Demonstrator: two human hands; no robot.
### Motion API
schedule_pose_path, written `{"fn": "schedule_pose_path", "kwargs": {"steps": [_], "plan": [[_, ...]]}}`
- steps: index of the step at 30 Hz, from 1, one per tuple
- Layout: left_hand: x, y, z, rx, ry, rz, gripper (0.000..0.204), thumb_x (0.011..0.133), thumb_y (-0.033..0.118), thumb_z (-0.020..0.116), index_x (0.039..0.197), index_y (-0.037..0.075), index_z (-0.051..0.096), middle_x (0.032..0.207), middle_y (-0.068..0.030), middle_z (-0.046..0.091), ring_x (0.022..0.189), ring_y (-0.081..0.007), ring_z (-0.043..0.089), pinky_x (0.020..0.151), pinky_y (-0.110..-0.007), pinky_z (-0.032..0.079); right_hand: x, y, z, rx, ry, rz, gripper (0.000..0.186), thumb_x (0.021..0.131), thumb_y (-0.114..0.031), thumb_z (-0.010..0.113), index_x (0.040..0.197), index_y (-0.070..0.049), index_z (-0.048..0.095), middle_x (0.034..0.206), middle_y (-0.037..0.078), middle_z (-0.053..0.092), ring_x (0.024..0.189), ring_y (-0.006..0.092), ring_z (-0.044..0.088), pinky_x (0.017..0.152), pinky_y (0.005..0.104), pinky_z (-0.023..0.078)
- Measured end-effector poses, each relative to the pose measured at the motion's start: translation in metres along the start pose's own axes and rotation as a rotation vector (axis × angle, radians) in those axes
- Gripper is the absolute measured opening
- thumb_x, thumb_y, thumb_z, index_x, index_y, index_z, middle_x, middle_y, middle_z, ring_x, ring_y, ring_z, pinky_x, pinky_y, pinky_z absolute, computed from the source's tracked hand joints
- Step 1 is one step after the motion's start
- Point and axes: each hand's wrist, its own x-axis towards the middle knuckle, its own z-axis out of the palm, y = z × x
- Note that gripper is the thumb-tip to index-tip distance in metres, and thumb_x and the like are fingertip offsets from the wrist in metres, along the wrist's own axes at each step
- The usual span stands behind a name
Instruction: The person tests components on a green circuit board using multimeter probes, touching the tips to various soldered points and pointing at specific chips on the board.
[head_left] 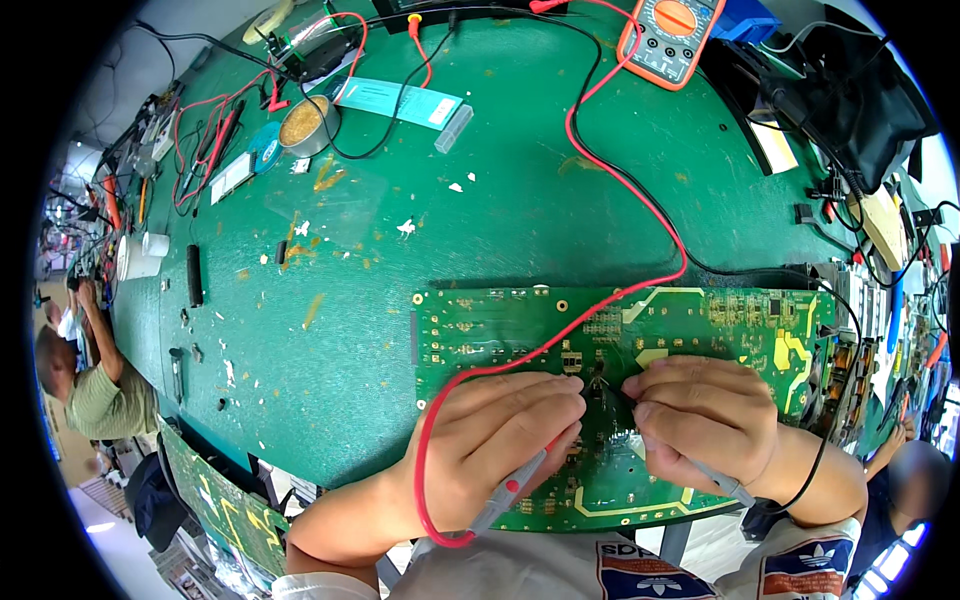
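Observation:
A green circuit board (480, 325) lies at the table's near edge under both hands. My left hand (490, 425) is closed round a grey test probe (508, 490) with a red lead. My right hand (710, 415) pinches a second grey test probe (722, 482), its lead black. Between my fingertips, near the board's middle, is a small dark part (597, 385). Whether the probe tips touch it is too small to tell. The red lead (640, 185) runs over my left wrist and up toward an orange multimeter (675, 40) at the far right.
A round tin (306, 127), a light-blue strip (395, 101) and tangled leads lie at the far left. A black cylinder (194, 275) rests on the left of the green table (500, 200). Stacked boards and cables crowd the right edge. One person (105, 385) is at left, another (910, 490) at right.

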Motion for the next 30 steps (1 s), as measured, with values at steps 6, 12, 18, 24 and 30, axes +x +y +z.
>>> {"fn": "schedule_pose_path", "kwargs": {"steps": [6,12,18,24,30], "plan": [[0.0,-0.001,0.0,0.066,0.001,0.01,0.036,0.07,-0.011,0.078,0.104,-0.005,0.067,0.097,-0.0192,0.073,0.09,-0.0329,0.074,0.077,-0.037,0.062,-0.004,0.006,0.004,0.033,0.069,-0.031,0.017,0.068,0.006,0.073,0.082,0.004,0.066,0.079,0.015,0.067,0.076,0.0315,0.072,0.071,0.0408,0.064],[0.002,0.0,0.001,0.063,-0.029,-0.019,0.035,0.069,-0.011,0.078,0.102,-0.005,0.067,0.097,-0.0195,0.073,0.09,-0.0328,0.074,0.075,-0.036,0.063,-0.011,0.011,0.005,0.064,0.078,-0.043,0.016,0.069,0.004,0.072,0.084,0.005,0.066,0.079,0.015,0.067,0.075,0.031,0.072,0.071,0.0412,0.064],[0.001,-0.001,0.001,0.067,-0.01,-0.015,0.034,0.069,-0.011,0.078,0.1,-0.005,0.067,0.096,-0.0191,0.073,0.089,-0.0329,0.075,0.076,-0.036,0.063,-0.009,0.01,0.006,0.054,0.085,-0.044,0.013,0.071,0.003,0.072,0.082,0.005,0.067,0.079,0.015,0.067,0.075,0.0301,0.072,0.072,0.0411,0.064],[0.003,0.0,-0.001,0.075,-0.023,-0.023,0.035,0.068,-0.011,0.078,0.1,-0.005,0.067,0.096,-0.0194,0.073,0.089,-0.033,0.075,0.076,-0.036,0.063,-0.008,0.01,0.006,0.049,0.074,-0.044,0.014,0.07,0.002,0.072,0.082,0.005,0.067,0.079,0.016,0.067,0.075,0.0304,0.072,0.071,0.0407,0.064],[0.003,-0.001,0.0,0.059,-0.008,-0.02,0.035,0.067,-0.011,0.079,0.1,-0.005,0.067,0.095,-0.0182,0.074,0.09,-0.0321,0.075,0.076,-0.036,0.063,-0.009,0.01,0.005,0.046,0.085,-0.044,0.016,0.069,0.002,0.073,0.082,0.005,0.066,0.079,0.015,0.067,0.075,0.0308,0.072,0.072,0.0407,0.064]]}}
